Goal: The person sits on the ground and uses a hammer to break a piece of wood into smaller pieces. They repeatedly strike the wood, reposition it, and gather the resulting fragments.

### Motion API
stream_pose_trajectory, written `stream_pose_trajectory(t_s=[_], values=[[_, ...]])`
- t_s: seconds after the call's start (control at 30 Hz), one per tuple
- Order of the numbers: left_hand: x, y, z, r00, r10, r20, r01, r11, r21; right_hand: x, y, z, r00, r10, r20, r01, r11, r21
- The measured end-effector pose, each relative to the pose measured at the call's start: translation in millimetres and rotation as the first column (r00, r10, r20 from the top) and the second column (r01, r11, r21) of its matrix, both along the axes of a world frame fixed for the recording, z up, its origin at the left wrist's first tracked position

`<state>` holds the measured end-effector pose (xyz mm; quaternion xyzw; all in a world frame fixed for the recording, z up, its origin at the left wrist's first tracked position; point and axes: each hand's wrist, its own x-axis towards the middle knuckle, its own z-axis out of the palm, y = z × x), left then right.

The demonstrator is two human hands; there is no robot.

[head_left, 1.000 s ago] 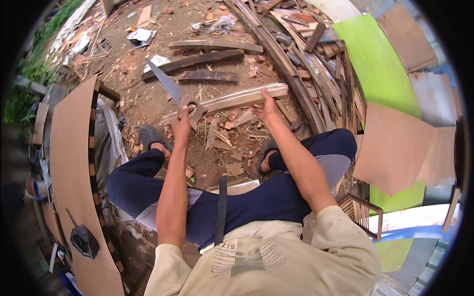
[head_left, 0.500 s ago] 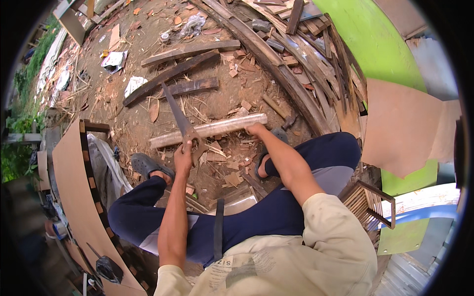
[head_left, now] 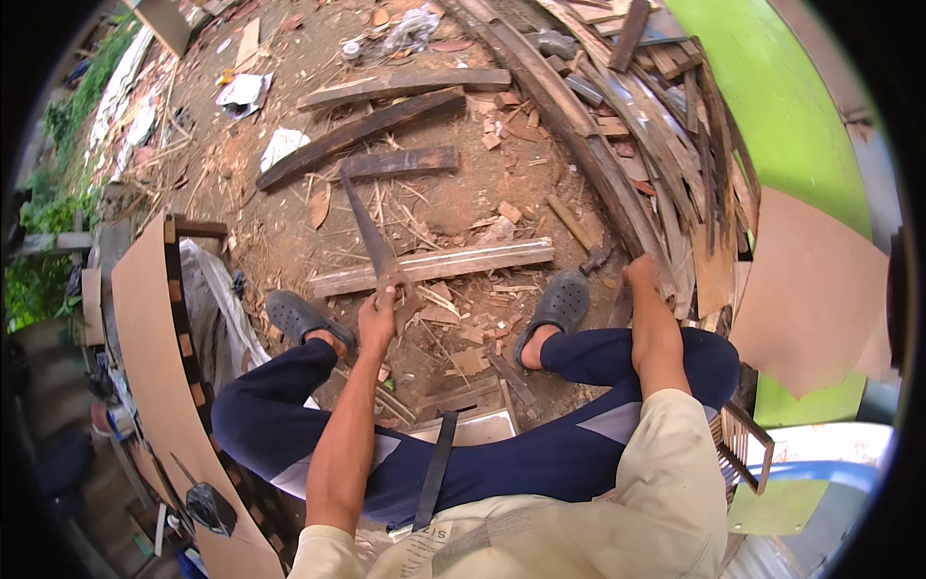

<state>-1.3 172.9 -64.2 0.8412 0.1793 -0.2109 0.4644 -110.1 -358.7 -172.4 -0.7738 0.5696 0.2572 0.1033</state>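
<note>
My left hand (head_left: 378,315) is closed round the wooden handle of a handsaw (head_left: 367,232), its blade pointing away from me. Just under the saw, a pale wooden batten (head_left: 482,259) lies across the ground in front of my feet. My right hand (head_left: 640,274) is off the batten, out to the right at the near end of a long dark beam (head_left: 617,198). Its fingers look curled; whether they grip the beam or something small is hidden. Between the batten and that hand lies a hammer (head_left: 581,232) with a wooden handle.
Several dark timber pieces (head_left: 362,137) lie beyond the saw tip. A heap of scrap planks (head_left: 666,145) fills the far right, beside a plywood sheet (head_left: 805,289) and a green panel (head_left: 772,106). A long board (head_left: 159,367) stands at my left. Wood chips litter the soil.
My right hand has let go of the batten and moved right to the beam's end. The saw stays in my left hand. The view has shifted, and the batten lies in the same place.
</note>
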Motion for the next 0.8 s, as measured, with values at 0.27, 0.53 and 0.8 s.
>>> stream_pose_trajectory(t_s=[0.27, 0.53, 0.8], values=[[1, -1, -13, 1.000, -0.003, 0.029, 0.002, 0.999, 0.042, 69, 43, -21, 0.857, 0.502, 0.118, -0.381, 0.769, -0.513], [12, 23, -3, 0.983, 0.044, 0.176, -0.068, 0.988, 0.136, 235, 222, -10, 0.497, 0.776, 0.388, -0.820, 0.566, -0.080], [11, 36, -13, 0.966, 0.136, 0.219, -0.164, 0.980, 0.117, 347, 296, -59, 0.391, 0.840, 0.375, -0.815, 0.506, -0.282]])
